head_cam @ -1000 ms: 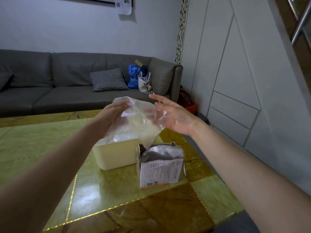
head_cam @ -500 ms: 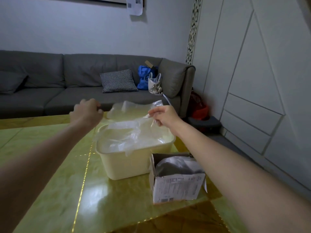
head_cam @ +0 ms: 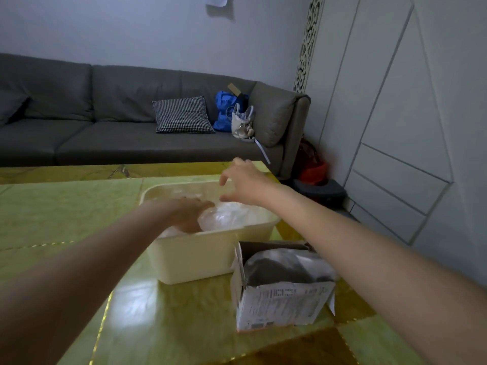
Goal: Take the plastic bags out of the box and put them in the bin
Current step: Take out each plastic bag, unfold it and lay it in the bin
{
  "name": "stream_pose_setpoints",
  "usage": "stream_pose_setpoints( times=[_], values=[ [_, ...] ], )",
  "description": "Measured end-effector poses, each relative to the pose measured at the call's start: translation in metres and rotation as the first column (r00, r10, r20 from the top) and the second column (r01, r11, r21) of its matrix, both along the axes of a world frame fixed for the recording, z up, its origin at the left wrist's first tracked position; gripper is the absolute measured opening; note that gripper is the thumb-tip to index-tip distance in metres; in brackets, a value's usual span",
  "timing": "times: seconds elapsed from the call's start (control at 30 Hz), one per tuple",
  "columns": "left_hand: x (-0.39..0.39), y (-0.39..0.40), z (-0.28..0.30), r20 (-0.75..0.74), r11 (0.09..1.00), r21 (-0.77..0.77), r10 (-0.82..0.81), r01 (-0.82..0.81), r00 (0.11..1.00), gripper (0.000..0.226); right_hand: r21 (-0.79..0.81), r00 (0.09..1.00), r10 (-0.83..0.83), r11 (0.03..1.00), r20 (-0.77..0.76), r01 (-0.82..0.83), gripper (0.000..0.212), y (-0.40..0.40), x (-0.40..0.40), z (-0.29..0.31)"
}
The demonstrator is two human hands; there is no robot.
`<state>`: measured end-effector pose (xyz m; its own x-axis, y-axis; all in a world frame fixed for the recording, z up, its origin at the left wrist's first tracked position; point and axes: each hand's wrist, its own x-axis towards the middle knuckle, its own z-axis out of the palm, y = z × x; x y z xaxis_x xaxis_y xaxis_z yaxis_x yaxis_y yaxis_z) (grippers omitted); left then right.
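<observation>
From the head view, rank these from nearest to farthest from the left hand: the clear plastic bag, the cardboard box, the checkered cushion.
1. Clear plastic bag: inside the cream bin, touching the left hand, on its right.
2. Cardboard box: on the table, right of the bin and nearer the camera.
3. Checkered cushion: on the grey sofa, beyond the table.

A see-through crinkly plastic bag [head_cam: 226, 216] lies bunched up inside the cream plastic bin [head_cam: 200, 256]. Just beside the bin stands an open white cardboard box [head_cam: 284, 304] with a grey bag [head_cam: 284, 267] inside.
</observation>
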<state>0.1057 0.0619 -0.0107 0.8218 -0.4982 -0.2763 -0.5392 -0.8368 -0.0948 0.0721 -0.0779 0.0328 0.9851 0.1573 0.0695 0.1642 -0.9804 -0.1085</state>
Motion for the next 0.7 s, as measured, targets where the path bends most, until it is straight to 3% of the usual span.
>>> stream_pose_setpoints(
  times=[0.07, 0.13, 0.2, 0.27, 0.33, 0.43, 0.53, 0.6, 0.7],
  values=[
    [0.005, 0.001, -0.005, 0.018, 0.999, 0.021, -0.028, 0.028, 0.999, 0.067, 0.023, 0.953, 0.004, 1.000, -0.303, 0.003, 0.064, 0.008, 0.002, -0.007],
    [0.013, -0.001, -0.010, -0.008, 0.999, 0.045, -0.013, 0.013, 1.000, 0.068, -0.117, 0.886, -0.071, 0.993, -0.459, 0.019, 0.069, 0.011, 0.008, -0.023],
    [0.021, 0.004, -0.016, -0.078, 0.996, 0.090, -0.018, 0.025, 0.997, 0.058, -0.218, 0.863, -0.137, 0.976, -0.487, 0.032, 0.064, 0.007, 0.017, -0.036],
    [0.028, 0.015, -0.019, -0.020, 0.971, 0.206, -0.122, 0.123, 0.992, 0.049, -0.240, 0.843, -0.166, 0.970, -0.511, 0.046, 0.060, 0.004, 0.022, -0.041],
    [0.026, 0.028, -0.017, -0.029, 0.978, 0.192, -0.075, 0.079, 0.997, 0.048, -0.241, 0.826, -0.176, 0.969, -0.535, 0.051, 0.057, 0.004, 0.022, -0.042],
    [0.009, 0.026, -0.001, -0.135, 0.994, 0.053, 0.097, -0.091, 0.986, 0.054, -0.262, 0.834, -0.170, 0.964, -0.524, 0.032, 0.054, 0.002, 0.015, -0.036],
    [-0.004, 0.024, 0.023, -0.233, 0.984, 0.040, 0.180, -0.176, 0.956, 0.062, -0.239, 0.885, -0.124, 0.971, -0.449, 0.015, 0.053, -0.002, 0.002, -0.025],
    [-0.010, 0.027, 0.036, -0.155, 0.989, -0.039, 0.138, -0.145, 0.978, 0.057, -0.128, 0.938, -0.080, 0.991, -0.338, 0.038, 0.049, -0.006, -0.012, -0.011],
    [-0.031, 0.022, 0.053, 0.022, 0.954, -0.301, 0.023, -0.015, 0.999, 0.033, 0.056, 0.993, -0.091, 0.994, -0.080, 0.096, 0.026, -0.016, -0.038, 0.013]
  ],
)
